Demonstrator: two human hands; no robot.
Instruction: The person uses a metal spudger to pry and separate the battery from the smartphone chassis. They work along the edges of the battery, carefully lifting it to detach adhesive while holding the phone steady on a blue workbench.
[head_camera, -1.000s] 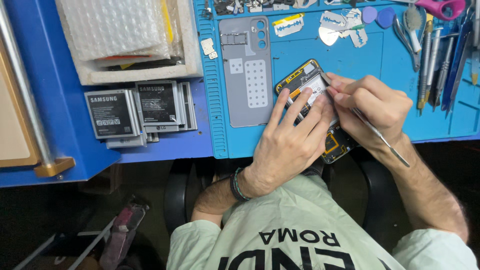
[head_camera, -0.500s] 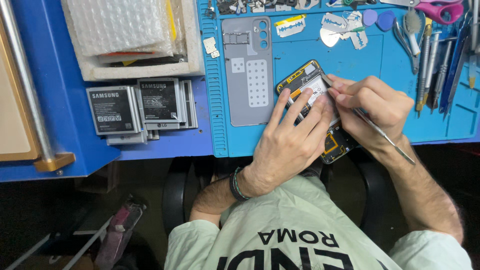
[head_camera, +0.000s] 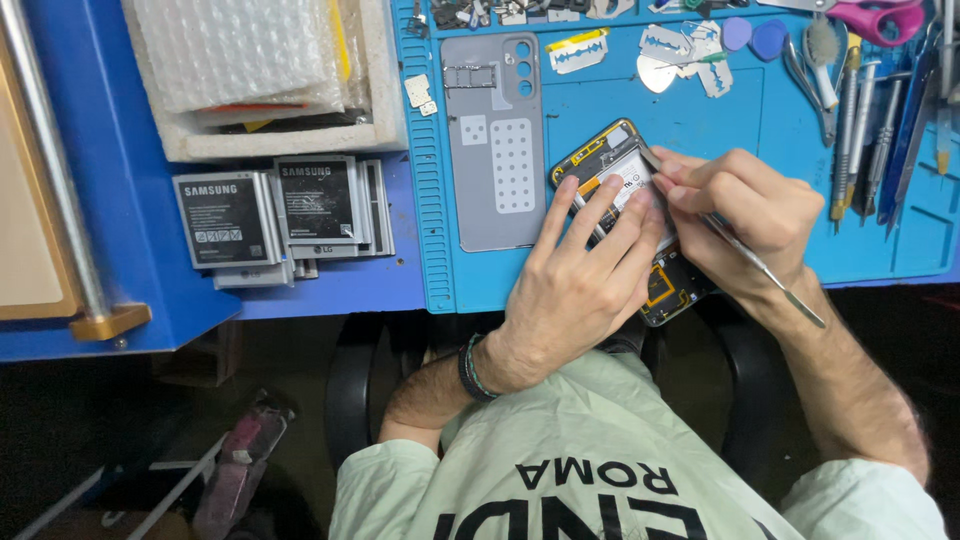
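Phone: we see an opened phone (head_camera: 612, 160) lying tilted on the blue mat (head_camera: 700, 120), its lower end hanging over the table's near edge toward our lap.
L hand: our left hand (head_camera: 580, 270) lies flat across the phone's middle, fingers (head_camera: 600, 205) spread and pressing down on it; no pinch.
R hand: our right hand (head_camera: 745, 215) has its fingers closed in a pen-type grip on a thin metal tool (head_camera: 765, 270), tip at the phone's upper right edge, just beside the left fingertips.
Edges: mat's near edge runs right under both wrists. Grey back cover (head_camera: 495, 140) lies just left of the phone, close but apart.
Open room: bare mat above and right of the phone, up to the row of hand tools (head_camera: 860, 120) by the right edge. Razor blades (head_camera: 685, 50) lie near the mat's top.
Left side: stack of flat batteries (head_camera: 275, 210) on the blue table, well apart; foam tray w/ bubble wrap (head_camera: 250, 60) behind them.
Hidden: most of the phone's inside is under our hands; tool tip contact hard to make out. Pink scissors (head_camera: 880, 15) cut off at the top.
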